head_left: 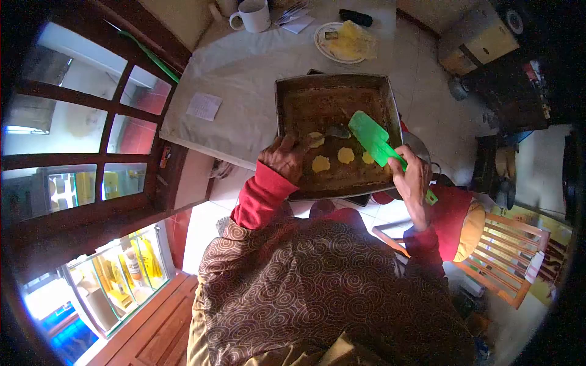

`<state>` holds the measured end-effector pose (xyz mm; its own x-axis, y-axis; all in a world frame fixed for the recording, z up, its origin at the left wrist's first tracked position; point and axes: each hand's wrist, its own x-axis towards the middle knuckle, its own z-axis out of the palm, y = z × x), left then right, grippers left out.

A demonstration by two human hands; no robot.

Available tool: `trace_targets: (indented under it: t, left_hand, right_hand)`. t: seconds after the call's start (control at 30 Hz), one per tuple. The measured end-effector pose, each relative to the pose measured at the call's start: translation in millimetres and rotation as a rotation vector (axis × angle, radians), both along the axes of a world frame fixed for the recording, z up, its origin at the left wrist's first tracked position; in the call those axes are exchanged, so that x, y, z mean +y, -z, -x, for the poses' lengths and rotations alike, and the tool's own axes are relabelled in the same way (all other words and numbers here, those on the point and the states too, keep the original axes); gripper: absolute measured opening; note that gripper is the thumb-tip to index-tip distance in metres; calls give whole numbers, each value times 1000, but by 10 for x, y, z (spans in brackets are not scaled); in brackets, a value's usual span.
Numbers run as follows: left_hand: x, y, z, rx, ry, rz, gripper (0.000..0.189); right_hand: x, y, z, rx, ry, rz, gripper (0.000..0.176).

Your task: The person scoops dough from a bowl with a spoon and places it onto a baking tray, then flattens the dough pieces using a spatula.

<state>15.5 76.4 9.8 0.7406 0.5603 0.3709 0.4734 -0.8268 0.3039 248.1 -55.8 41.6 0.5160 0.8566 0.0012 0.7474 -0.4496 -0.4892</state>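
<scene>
Patterned clothing [329, 287] faces pan [336, 104] and table [241, 97] near window [73, 125].

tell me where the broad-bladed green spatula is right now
In the head view, the broad-bladed green spatula is gripped in the right hand, its blade over the right half of the brown rectangular metal pan, near small yellow rounds.

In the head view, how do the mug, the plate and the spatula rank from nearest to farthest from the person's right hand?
1. Spatula: held in the right hand, over the pan.
2. Plate: on the table, beyond the pan.
3. Mug: also beyond the pan, left of the plate.
</scene>
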Motion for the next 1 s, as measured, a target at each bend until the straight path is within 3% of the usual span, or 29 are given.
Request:
trace_targets:
  t: [0.2,0.4,0.53,0.63,1.0]
  left_hand:
    - [-17,126,0,-106,-70,67,33]
    - [-28,10,-10,-54,-94,138,31]
    - [15,50,-25,104,-149,262,25]
    - [4,115,-20,-8,-174,222,20]
    - [-14,25,-42,26,-207,229,19]
  right_hand:
    - [-65,-55,-127,195,-79,-4,12]
    - [9,-84,-82,159,-40,116,11]
    - [-13,-42,-107,170,-73,44,10]
    - [-22,28,-185,218,-83,30,9]
    - [23,40,-252,113,-98,-3,8]
